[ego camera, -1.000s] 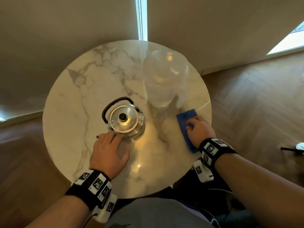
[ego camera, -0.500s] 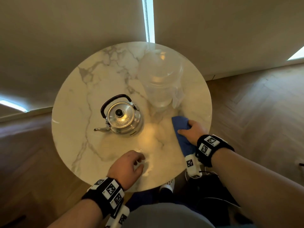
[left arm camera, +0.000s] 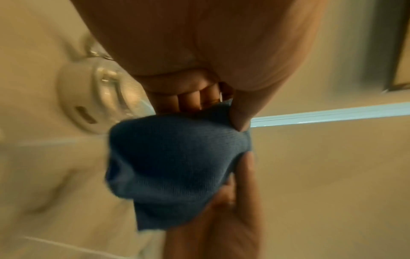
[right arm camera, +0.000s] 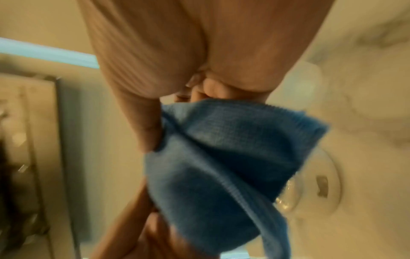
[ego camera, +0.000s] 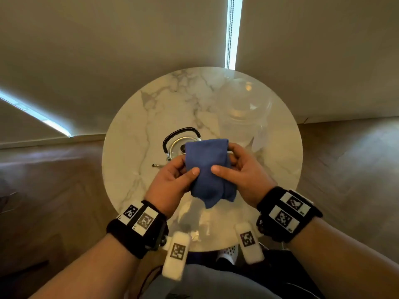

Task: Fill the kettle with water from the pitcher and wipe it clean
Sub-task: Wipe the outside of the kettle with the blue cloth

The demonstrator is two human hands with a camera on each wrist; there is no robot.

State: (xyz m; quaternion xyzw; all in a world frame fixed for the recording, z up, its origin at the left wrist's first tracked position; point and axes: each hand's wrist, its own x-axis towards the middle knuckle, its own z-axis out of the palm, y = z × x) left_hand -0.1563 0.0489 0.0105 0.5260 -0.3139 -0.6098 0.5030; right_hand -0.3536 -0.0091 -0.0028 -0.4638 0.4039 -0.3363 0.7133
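Both hands grip the blue cloth (ego camera: 207, 169) above the surface (ego camera: 129, 147), left hand (ego camera: 170, 184) pinching one side, right hand (ego camera: 244, 175) the other, likely bunching it into a pad for wiping. Just beyond sits the kettle (ego camera: 176, 147), lid on, spout pointing left, with open marble there. On its right, the pitcher (ego camera: 244, 117) crowds close.

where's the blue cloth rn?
Head view, centre: the blue cloth is held up off the table between the left hand and right hand, in front of the kettle.
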